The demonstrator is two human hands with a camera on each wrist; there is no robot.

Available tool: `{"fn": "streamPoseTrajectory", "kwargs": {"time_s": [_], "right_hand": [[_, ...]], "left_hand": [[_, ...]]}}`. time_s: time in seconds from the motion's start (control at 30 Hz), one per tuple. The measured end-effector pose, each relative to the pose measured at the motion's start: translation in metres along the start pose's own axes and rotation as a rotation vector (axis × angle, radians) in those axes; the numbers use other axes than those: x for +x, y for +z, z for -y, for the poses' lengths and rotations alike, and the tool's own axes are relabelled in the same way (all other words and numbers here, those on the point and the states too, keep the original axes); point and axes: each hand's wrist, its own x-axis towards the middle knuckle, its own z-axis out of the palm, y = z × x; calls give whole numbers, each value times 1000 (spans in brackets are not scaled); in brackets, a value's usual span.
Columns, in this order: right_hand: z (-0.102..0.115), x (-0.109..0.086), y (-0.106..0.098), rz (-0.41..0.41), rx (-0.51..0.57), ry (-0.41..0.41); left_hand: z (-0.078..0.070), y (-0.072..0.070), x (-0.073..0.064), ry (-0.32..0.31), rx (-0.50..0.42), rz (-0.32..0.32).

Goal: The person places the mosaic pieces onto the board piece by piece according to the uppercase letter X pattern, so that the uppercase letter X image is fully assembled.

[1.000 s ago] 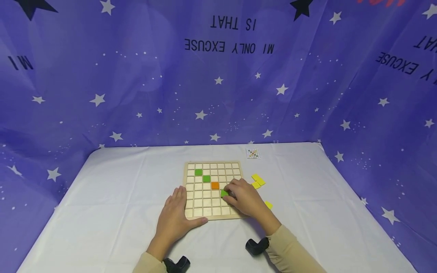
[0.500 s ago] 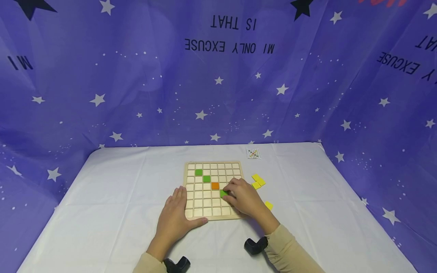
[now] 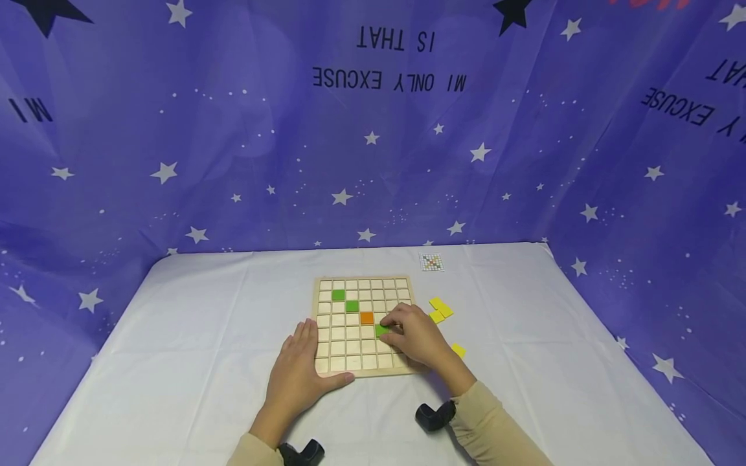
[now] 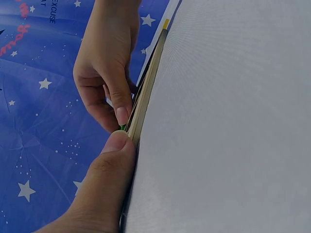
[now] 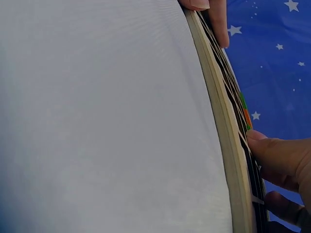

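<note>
A wooden grid board (image 3: 362, 373) lies flat in the head view. Two green tiles (image 3: 339, 295) and one orange tile (image 3: 366, 318) sit in its cells along a diagonal. My right hand (image 3: 416, 333) pinches another green tile (image 3: 381, 331) between thumb and fingers, at the cell diagonally below the orange one; the hand hides part of the tile and the board's right side. Along the board's left edge my left hand (image 3: 297, 369) rests with straight fingers, its thumb (image 4: 116, 141) against the near edge. In the right wrist view, the right thumb (image 5: 256, 135) is right at the green tile.
Right of the board, several yellow tiles (image 3: 441, 307) lie on the white cloth, one of them (image 3: 458, 350) partly behind the right wrist. A small pattern card (image 3: 432, 262) lies near the table's far edge. A purple star-printed curtain (image 3: 373, 168) hangs behind the table.
</note>
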Motion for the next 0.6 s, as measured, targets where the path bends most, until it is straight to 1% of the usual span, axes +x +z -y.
{"fn": "streamPoseTrajectory", "kwargs": {"time_s": [0.07, 0.2, 0.3, 0.37, 0.47, 0.6], "right_hand": [[0, 0, 0, 6, 0, 5], [0, -3, -2, 18, -11, -16], [-3, -8, -8, -3, -28, -33], [-6, -11, -12, -37, -47, -36], [-16, -17, -22, -83, -91, -11], [-32, -27, -35, -106, -136, 68]], "left_hand": [[0, 0, 0, 2, 2, -2], [0, 0, -1, 1, 3, 0], [0, 0, -1, 0, -1, 1], [0, 0, -1, -1, -4, 3], [0, 0, -1, 0, -3, 3], [0, 0, 0, 1, 1, 4]]}}
